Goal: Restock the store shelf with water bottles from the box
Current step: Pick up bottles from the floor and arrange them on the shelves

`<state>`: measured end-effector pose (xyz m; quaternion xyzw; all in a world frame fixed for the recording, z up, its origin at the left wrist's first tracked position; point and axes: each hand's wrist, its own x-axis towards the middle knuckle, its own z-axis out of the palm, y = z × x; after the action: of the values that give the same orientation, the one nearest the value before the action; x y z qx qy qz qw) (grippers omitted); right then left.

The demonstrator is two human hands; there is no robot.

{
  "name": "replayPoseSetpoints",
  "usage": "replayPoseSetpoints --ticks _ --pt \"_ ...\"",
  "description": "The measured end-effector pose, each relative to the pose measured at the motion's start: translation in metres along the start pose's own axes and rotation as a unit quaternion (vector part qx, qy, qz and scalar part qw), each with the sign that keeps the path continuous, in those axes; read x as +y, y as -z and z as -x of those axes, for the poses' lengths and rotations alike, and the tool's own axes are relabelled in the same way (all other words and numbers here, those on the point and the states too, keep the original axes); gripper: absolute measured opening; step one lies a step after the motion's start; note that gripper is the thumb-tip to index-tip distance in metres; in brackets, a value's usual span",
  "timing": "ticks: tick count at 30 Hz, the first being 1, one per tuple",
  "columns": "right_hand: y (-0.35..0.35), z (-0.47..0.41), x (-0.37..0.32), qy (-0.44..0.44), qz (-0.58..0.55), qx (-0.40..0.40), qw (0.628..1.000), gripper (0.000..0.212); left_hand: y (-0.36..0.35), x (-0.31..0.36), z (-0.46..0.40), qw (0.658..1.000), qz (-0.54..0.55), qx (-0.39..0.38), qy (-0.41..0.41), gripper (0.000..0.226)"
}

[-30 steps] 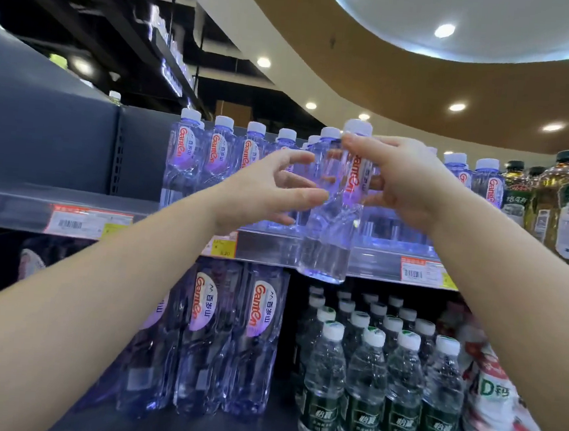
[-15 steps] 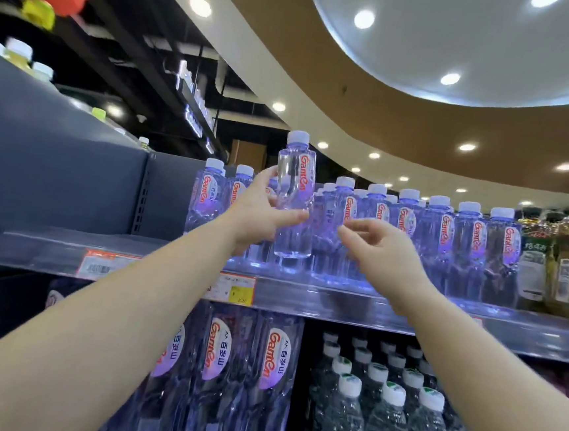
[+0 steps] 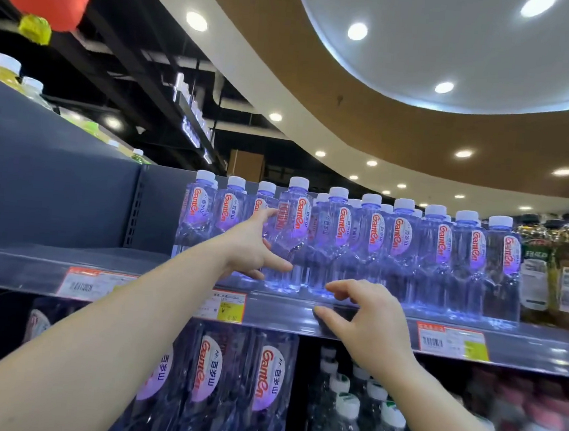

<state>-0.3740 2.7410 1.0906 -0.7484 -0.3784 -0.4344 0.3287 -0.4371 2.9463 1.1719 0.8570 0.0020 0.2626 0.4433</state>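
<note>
- Head view: a bottle (image 3: 288,236) is gripped by the left hand (image 3: 253,247), thumb on the near side and fingers curled round the far side, at the front of the shelf (image 3: 302,315).
- The bottle is held upright, its base at or just above the shelf surface; whether it is fully set down cannot be told.
- A row of bottles (image 3: 437,259) is seen from 12 to 3 o'clock of the held one, the nearest just beside it; more bottles (image 3: 228,207) are seen at 9 to 10 o'clock, partly hidden by the hand.
- The right hand (image 3: 366,320) is held at 5 o'clock of the bottle, in front of the shelf edge, fingers loosely curled with nothing pinched; contact with the edge cannot be confirmed.
- Price tags (image 3: 228,306) are fixed along the shelf front; large bottles (image 3: 268,382) and green-label bottles (image 3: 344,423) are stocked on the level below.
- The box is not in view.
- Step judged in hand: the placing of one bottle into the front row.
- Next move, as judged: the base is to be seated flat, the label turned forward to match the row, and the grip eased off without the neighbours being knocked; then another bottle is to be fetched from the box.
</note>
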Motion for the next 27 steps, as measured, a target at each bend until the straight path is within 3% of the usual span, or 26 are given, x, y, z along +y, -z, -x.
replayPoseSetpoints --ticks 18,23,27 --pt "-0.012 0.002 0.010 0.017 -0.009 0.033 0.999 0.033 -0.019 -0.002 -0.006 0.997 -0.069 0.034 -0.006 0.097" --pt "-0.017 0.002 0.014 0.024 -0.005 0.041 0.999 0.030 -0.023 0.002 0.011 0.967 -0.196 0.150 -0.068 0.076" --pt "-0.023 0.003 0.008 0.008 0.001 0.055 0.998 0.031 -0.031 -0.007 0.043 0.945 -0.233 0.202 -0.105 0.061"
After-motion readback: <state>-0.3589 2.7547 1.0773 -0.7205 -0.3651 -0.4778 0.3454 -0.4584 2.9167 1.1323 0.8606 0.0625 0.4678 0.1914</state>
